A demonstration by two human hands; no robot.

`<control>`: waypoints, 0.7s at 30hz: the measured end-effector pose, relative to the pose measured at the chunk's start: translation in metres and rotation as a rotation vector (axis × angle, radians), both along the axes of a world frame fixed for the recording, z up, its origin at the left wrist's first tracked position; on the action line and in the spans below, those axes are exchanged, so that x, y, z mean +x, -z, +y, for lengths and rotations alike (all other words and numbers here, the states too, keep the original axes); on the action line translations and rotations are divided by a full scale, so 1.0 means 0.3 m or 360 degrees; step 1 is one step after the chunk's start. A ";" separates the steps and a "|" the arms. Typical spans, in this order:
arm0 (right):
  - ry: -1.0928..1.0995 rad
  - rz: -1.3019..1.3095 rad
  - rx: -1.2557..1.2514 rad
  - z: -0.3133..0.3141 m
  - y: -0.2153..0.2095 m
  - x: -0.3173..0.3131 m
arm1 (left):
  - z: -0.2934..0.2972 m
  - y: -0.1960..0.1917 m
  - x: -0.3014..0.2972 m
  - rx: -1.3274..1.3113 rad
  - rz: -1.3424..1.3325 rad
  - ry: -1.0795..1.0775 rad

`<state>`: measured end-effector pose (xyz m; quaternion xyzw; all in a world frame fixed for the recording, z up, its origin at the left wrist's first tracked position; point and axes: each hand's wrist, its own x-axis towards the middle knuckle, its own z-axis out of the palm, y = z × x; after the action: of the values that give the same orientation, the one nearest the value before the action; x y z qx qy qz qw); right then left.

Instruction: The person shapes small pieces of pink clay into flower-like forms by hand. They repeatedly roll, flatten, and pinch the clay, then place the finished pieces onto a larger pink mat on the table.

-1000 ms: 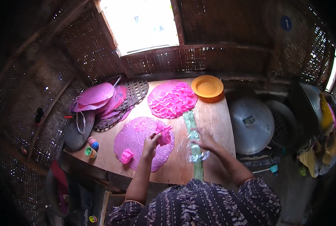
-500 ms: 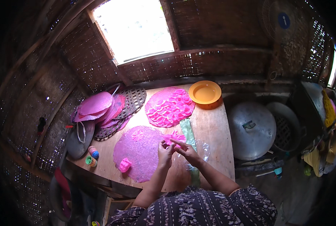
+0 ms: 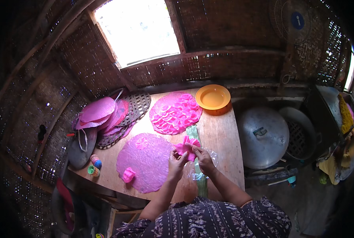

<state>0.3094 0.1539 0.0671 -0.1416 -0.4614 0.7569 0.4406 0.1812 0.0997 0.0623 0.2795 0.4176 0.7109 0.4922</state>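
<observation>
Between my two hands is a thin, bright pink ruffled piece [image 3: 190, 142], its pleated edge fanning out away from me. My left hand [image 3: 177, 163] pinches its left side with bent fingers, and my right hand [image 3: 204, 159] grips the right side. Just left of them lies a flat, mottled pink disc [image 3: 145, 168] on the table. On that disc sit a small pleated pink rosette [image 3: 141, 143] and a crumpled pink bundle [image 3: 129, 174]. Farther back, a second pink disc [image 3: 161, 125] is covered with several pink ruffles.
A green strip [image 3: 202, 186] and clear plastic [image 3: 212, 154] lie by my right hand. An orange plate [image 3: 213, 97] stands at the table's back right corner. Pink discs [image 3: 98, 109] are stacked on a woven tray [image 3: 139, 105] at left, near thread spools [image 3: 93, 170]. Beyond the right edge is a lidded pot [image 3: 264, 146].
My hands have turned the ruffled piece so that it spreads more upright and open. The right hand has drawn slightly away from the left, and the view has shifted a little.
</observation>
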 end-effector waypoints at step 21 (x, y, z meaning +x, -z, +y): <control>-0.0838 -0.1006 0.0892 0.066 -0.371 0.120 | -0.091 -0.193 -0.084 -0.0214 0.0767 0.0521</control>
<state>0.3455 0.1737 0.1783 -0.1188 -0.7783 0.6093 0.0941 0.1560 0.0723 0.1201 0.4706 0.5178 0.5060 0.5045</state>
